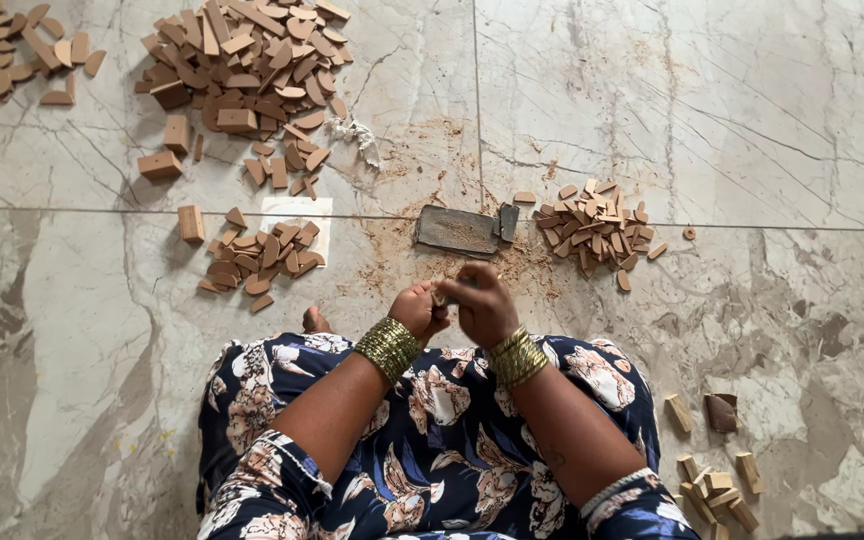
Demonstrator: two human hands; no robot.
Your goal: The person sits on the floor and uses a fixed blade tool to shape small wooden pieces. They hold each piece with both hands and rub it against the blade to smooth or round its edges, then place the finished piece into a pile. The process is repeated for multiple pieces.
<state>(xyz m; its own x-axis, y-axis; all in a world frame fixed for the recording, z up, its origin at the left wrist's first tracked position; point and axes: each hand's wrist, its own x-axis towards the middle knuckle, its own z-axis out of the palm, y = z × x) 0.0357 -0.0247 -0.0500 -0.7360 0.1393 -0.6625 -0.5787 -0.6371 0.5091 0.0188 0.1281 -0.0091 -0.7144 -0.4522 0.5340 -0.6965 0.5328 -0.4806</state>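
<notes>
The person sits on the pale marble floor (712, 120), both hands together at the centre of the view above a lap in blue flowered cloth. The left hand (418, 310) and the right hand (482, 305) meet fingertip to fingertip, and between them sits a small tan wooden piece (439, 296), mostly hidden. Both grips look narrow, pinched on that piece, though which fingers carry the weight cannot be told. Stacked gold bangles ring each wrist.

Just past the hands, at twelve o'clock, a flat grey rectangular sanding block (460, 230) lies in a scatter of brown sawdust. At one o'clock from the hands is a small heap of tan half-round wooden chips (597, 228). At ten o'clock lies a second small heap of like chips (262, 255) beside a white paper square (297, 210), and farther on at eleven o'clock a large pile of brown wooden blocks and chips (242, 60). A few rectangular wooden offcuts (717, 485) lie at four o'clock, near the right knee.

As a judgement: the piece is small and held only at the fingertips, so a slip could send it into the sawdust or among the look-alike chips, where it would be hard to pick out. Working so close to the fingers also risks a scraped fingertip.
</notes>
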